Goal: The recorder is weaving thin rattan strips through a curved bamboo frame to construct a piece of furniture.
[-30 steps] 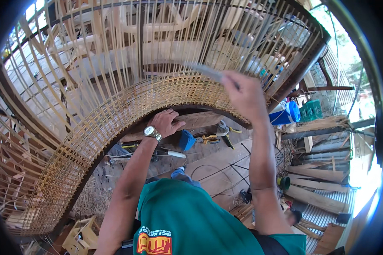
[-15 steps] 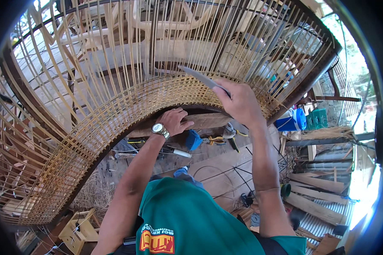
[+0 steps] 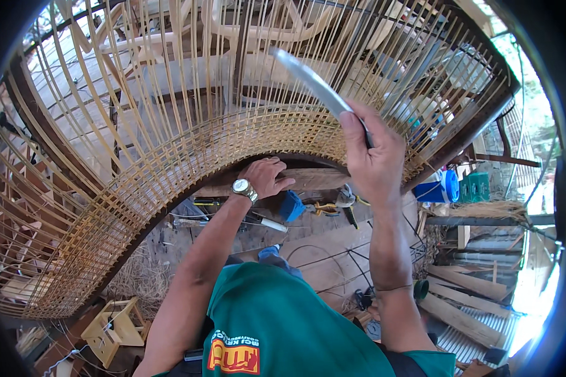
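Observation:
A large curved rattan frame (image 3: 188,141) spreads across the view, with a woven lattice band along its dark near rim (image 3: 217,174) and long bare canes rising from it. My right hand (image 3: 377,154) is closed around the dark handle of a knife (image 3: 314,81). Its long silver blade points up and to the left, raised over the weave and canes. My left hand (image 3: 265,178) rests at the middle of the dark rim, beside a wooden board (image 3: 314,178), thumb held apart from the fingers. A watch (image 3: 243,188) is on my left wrist.
Below the rim lie a blue object (image 3: 290,206), yellow-handled pliers (image 3: 324,208) and a white-handled tool (image 3: 271,224). A small wooden stool (image 3: 112,333) stands lower left. To the right are a blue bucket (image 3: 439,188), a green crate (image 3: 474,186) and planks (image 3: 465,314).
My right hand has lifted the knife, its blade now higher and farther from the woven band. My left hand stays at the rim; the whole view has shifted slightly.

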{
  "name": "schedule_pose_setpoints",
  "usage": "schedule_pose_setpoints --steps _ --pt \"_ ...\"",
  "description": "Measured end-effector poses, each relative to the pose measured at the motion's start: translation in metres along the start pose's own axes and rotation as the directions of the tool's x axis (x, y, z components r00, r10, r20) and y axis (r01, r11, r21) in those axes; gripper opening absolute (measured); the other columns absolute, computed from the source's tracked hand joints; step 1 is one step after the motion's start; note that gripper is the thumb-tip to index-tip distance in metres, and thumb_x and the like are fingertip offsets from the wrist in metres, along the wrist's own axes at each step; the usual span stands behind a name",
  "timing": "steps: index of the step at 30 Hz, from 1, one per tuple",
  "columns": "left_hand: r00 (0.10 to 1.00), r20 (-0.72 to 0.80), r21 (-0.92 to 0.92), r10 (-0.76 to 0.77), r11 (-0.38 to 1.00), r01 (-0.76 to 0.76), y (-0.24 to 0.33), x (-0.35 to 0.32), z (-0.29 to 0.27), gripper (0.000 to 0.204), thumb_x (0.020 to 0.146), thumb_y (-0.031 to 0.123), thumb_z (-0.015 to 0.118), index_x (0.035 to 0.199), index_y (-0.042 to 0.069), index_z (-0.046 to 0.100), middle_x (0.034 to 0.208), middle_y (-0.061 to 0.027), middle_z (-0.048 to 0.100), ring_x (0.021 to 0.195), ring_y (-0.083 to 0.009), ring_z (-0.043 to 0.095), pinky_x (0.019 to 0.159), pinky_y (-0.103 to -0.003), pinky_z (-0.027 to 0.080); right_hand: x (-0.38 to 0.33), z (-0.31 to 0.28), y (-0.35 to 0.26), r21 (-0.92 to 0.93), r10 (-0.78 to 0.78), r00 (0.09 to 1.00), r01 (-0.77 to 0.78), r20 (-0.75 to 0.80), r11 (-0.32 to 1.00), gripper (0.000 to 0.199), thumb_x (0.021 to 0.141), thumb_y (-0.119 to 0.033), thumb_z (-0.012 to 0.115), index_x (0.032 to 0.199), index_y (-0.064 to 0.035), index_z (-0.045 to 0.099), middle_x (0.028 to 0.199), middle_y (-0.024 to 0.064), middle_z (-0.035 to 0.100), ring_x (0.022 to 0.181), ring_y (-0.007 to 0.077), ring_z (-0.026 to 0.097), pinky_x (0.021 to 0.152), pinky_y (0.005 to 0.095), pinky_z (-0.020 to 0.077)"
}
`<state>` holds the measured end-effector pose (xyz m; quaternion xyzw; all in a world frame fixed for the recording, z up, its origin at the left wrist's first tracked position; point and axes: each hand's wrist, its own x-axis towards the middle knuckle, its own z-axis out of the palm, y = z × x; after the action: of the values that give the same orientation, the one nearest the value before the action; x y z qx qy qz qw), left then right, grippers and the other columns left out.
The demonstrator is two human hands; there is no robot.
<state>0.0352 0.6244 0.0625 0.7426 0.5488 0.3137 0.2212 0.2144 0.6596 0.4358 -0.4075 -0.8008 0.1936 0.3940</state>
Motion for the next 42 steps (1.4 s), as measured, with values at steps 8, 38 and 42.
schedule_pose_setpoints --steps 8,38,42 --pt "1.0 -0.002 -0.001 -0.01 1.0 0.01 0.0 0.0 0.0 0.066 0.116 0.069 0.086 0.131 0.006 0.089 0.133 -0.0198 0.089 0.127 -0.0475 0.086 0.112 -0.06 0.07 0.021 -0.006 0.015 0.007 -0.03 0.982 0.029 0.189 1.0 0.028 0.125 -0.018 0.086 0.15 -0.0081 0.094 0.086 0.0114 0.082 0.072 0.0123 0.074 0.066 0.0373 0.0569" --pt "0.999 -0.042 0.037 -0.024 0.999 0.025 0.0 -0.013 -0.008 0.07 0.114 0.071 0.086 0.13 0.003 0.09 0.135 -0.0215 0.088 0.13 -0.0494 0.085 0.115 -0.061 0.069 0.02 0.023 0.008 0.085 -0.028 0.998 0.023 0.056 0.996 0.031 0.124 -0.023 0.086 0.152 -0.0112 0.093 0.088 0.0172 0.081 0.07 0.0261 0.078 0.068 0.0448 0.0597" --pt "1.0 -0.027 0.014 -0.008 1.0 0.008 0.001 -0.012 -0.006 0.068 0.114 0.07 0.086 0.129 0.004 0.09 0.133 -0.0216 0.088 0.128 -0.0488 0.085 0.113 -0.062 0.069 0.013 0.057 0.035 0.011 -0.192 0.869 0.211 0.456 0.977 0.032 0.126 -0.02 0.086 0.156 -0.012 0.092 0.08 0.0062 0.073 0.074 0.0052 0.066 0.065 0.0371 0.0528"
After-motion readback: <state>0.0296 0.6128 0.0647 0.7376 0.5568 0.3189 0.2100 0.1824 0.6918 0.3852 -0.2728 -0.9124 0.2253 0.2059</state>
